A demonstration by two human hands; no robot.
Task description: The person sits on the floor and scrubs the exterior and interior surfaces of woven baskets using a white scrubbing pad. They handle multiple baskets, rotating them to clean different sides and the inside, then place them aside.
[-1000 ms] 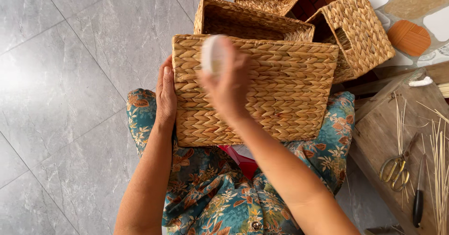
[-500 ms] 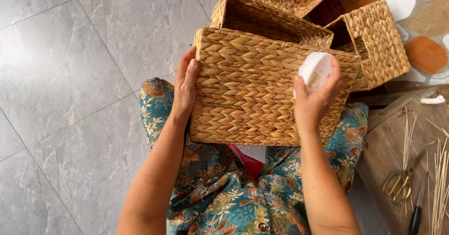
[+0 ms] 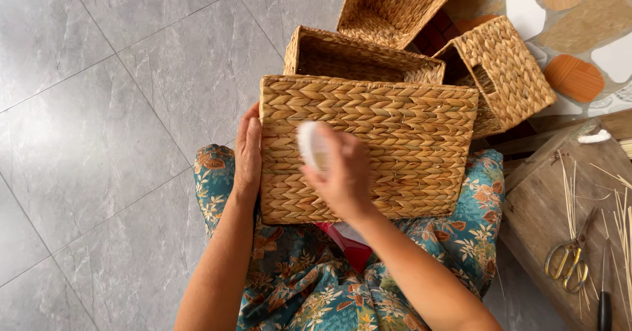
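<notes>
Woven basket: a rectangular straw-coloured basket (image 3: 395,147) lay on its side across the person's lap, one broad woven face turned up toward the camera.
Right hand: the right hand (image 3: 342,176) was closed around a small white round object (image 3: 313,145), pressed against the middle-left of that face; what the object was could not be told, blurred as it was.
Left hand: the left hand (image 3: 248,153) lay flat against the basket's left end, fingers together and extended, steadying it without clasping anything.
Lap: floral teal clothing (image 3: 316,285) showed beneath, with a red piece (image 3: 349,245) just under the basket's lower edge.
Behind: three more woven baskets (image 3: 368,54) stood open just beyond, touching one another.
Right side: a wooden board (image 3: 559,206) carried yellow-handled scissors (image 3: 567,260) and thin straw stalks (image 3: 622,219).
Floor: grey tiles (image 3: 99,107).
</notes>
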